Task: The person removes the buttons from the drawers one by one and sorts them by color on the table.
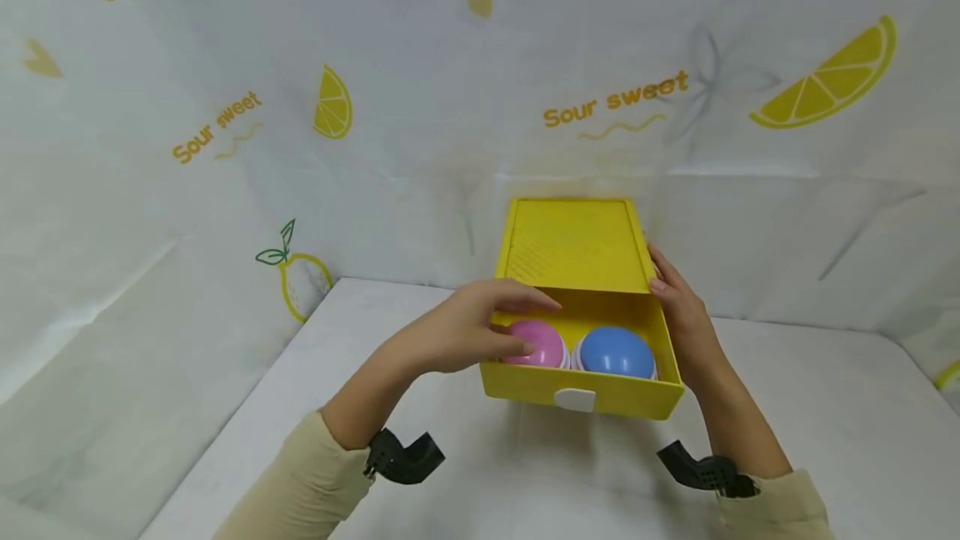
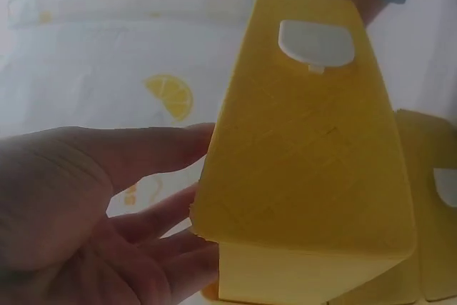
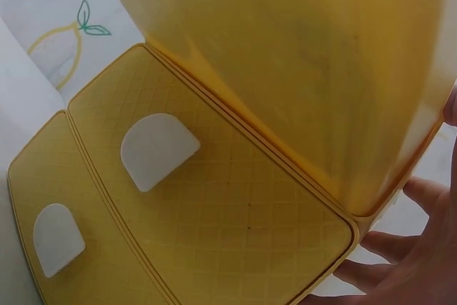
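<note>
A yellow drawer box (image 1: 573, 244) stands on the white table, its top drawer (image 1: 517, 383) pulled out toward me. Inside the drawer, a pink domed round thing (image 1: 546, 338) with a white rim sits to the left of a matching blue domed one (image 1: 617, 352). My left hand (image 1: 465, 327) reaches in over the drawer's left side, thumb on the pink dome and fingers stretched above it. In the left wrist view the drawer front (image 2: 307, 155) hides the fingertips. My right hand (image 1: 686, 315) rests against the box's right side, thumb at the front top corner.
Below the open drawer are two shut drawers, an upper one (image 3: 214, 191) and a lower one (image 3: 86, 248), each with a white pull. A white sheet (image 1: 420, 148) printed with lemons hangs close behind the box. Dark bands (image 1: 405, 457) circle both wrists.
</note>
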The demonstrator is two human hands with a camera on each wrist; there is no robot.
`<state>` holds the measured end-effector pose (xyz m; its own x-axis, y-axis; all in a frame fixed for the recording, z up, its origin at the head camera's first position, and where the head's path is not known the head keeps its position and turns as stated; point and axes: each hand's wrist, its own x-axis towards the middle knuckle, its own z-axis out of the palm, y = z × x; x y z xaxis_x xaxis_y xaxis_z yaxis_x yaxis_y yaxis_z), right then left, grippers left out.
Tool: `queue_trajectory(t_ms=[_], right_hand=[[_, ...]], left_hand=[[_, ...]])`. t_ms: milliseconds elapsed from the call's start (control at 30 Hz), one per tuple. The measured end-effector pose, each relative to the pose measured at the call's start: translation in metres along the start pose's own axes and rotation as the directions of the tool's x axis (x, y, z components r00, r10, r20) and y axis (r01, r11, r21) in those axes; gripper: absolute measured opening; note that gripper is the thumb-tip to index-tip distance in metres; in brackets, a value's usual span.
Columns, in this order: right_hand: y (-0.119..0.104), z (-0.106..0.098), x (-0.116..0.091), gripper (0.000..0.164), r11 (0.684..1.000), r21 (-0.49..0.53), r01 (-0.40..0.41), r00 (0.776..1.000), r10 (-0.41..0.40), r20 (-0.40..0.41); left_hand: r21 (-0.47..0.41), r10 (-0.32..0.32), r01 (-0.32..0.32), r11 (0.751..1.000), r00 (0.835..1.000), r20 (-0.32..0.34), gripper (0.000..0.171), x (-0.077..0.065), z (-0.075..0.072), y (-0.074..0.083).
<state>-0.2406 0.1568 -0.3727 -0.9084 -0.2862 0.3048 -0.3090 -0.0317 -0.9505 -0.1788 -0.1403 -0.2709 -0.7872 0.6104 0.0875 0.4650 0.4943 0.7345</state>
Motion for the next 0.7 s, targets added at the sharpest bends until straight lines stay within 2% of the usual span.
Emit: queue_trajectory(t_ms=[100,200,400,533,700], right_hand=[[0.001,-0.001,-0.001,0.057,1.0,0.005,0.004,1.0,-0.004,0.002],[0.002,-0.001,-0.001,0.057,1.0,0.028,0.009,1.0,-0.01,0.011],[0.002,-0.002,-0.002,0.058,0.999,0.038,0.001,1.0,-0.001,0.008],[0.001,-0.002,-0.001,0.058,0.999,0.033,-0.012,1.0,0.012,-0.002],[-0.001,-0.001,0.0,0.059,1.0,0.006,-0.029,0.999,0.029,-0.02]], left_hand=[[0.089,-0.014,0.01,0.996,0.999,0.05,0.047,0.011,-0.002,0.001],[0.141,-0.037,0.024,0.99,0.995,0.095,0.049,0.019,-0.003,0.003],[0.274,-0.08,0.025,0.961,0.978,0.194,0.051,0.031,-0.001,0.006],[0.327,-0.123,0.047,0.944,0.969,0.216,0.047,0.034,0.001,0.006],[0.331,-0.132,0.054,0.942,0.966,0.22,0.042,0.034,0.001,0.004]])
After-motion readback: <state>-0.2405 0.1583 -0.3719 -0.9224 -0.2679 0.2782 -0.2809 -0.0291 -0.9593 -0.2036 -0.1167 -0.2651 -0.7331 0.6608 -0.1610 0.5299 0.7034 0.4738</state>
